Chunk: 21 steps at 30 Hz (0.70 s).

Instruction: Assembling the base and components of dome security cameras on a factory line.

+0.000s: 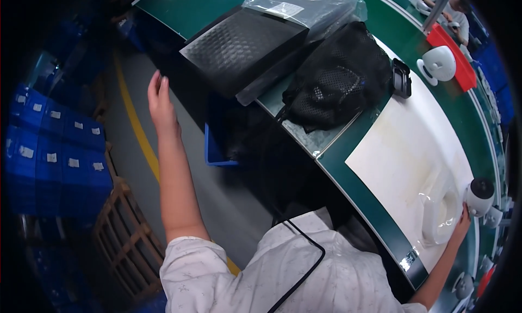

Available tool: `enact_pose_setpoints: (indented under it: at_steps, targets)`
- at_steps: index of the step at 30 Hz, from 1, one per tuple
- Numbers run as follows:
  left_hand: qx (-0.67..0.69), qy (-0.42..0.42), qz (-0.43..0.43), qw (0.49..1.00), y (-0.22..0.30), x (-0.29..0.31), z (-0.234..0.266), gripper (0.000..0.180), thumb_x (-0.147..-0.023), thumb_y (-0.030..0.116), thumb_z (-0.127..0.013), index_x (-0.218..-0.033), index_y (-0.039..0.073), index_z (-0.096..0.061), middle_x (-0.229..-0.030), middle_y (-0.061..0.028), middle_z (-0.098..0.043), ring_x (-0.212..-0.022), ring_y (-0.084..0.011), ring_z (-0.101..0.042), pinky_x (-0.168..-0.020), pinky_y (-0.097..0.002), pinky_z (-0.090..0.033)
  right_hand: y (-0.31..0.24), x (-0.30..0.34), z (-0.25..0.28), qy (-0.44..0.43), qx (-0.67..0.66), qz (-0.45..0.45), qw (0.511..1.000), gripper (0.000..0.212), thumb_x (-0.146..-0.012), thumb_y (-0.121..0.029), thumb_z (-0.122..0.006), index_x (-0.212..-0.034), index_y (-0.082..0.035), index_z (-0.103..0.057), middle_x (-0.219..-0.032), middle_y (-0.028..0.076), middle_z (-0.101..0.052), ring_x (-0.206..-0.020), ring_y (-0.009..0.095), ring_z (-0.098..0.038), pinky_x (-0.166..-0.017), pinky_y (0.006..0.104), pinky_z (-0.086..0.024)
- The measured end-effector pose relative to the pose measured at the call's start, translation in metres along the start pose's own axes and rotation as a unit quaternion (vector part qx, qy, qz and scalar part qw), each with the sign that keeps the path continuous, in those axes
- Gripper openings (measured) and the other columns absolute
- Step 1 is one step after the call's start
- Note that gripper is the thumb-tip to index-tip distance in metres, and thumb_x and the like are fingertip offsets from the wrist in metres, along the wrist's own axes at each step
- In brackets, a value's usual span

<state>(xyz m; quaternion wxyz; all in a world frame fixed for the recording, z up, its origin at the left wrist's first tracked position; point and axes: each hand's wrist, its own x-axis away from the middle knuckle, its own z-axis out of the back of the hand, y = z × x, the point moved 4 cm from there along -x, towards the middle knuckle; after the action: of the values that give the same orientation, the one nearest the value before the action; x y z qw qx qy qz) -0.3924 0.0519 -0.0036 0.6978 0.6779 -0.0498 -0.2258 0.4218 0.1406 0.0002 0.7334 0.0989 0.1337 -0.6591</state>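
My left hand (162, 106) is held out over the floor at the left, fingers stretched and nothing in them. At the far right, my right hand (460, 226) has its fingers against the side of a white security camera (479, 197) with a round body and black front; part of the grip is hidden. Beside that hand lies a white moulded holder (439, 212) with an oval opening, on a white sheet (391, 150) covering the green bench. Another white camera (438, 63) stands farther up the bench, by a red tray (454, 57).
A black mesh bag (340, 76) and a black textured box (239, 49) sit on the bench, with a plastic-wrapped package (307, 8) behind. Blue crates (54, 150) and a wooden pallet (128, 231) stand left. A black cable (304, 275) crosses my shirt. Another person (454, 16) sits far right.
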Motion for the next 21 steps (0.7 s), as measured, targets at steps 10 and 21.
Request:
enact_pose_setpoints:
  at_steps: [10, 21]
  targets:
    - [-0.306, -0.246, -0.181, 0.902, 0.092, 0.005, -0.056, 0.077, -0.063, 0.045, -0.064, -0.117, -0.005, -0.041, -0.122, -0.0204, -0.038, -0.115, -0.0303, -0.034, -0.095, -0.0352, -0.028, -0.008, 0.004, -0.009, 0.016, -0.017, -0.039, 0.999, 0.031, -0.085, -0.011, -0.039, -0.115, -0.008, -0.047, -0.114, 0.017, -0.047, -0.103, 0.033, -0.042, -0.09, 0.0371, -0.032]
    - [-0.438, -0.225, -0.284, 0.823, 0.131, 0.009, -0.069, 0.066, -0.061, 0.033, -0.069, -0.115, 0.002, -0.045, -0.112, -0.0179, -0.044, -0.106, -0.0309, -0.042, -0.09, -0.0357, -0.035, -0.008, 0.006, -0.014, 0.027, -0.021, -0.045, 0.998, 0.03, -0.085, -0.012, -0.041, -0.114, -0.007, -0.048, -0.111, 0.019, -0.047, -0.101, 0.034, -0.043, -0.09, 0.0375, -0.033]
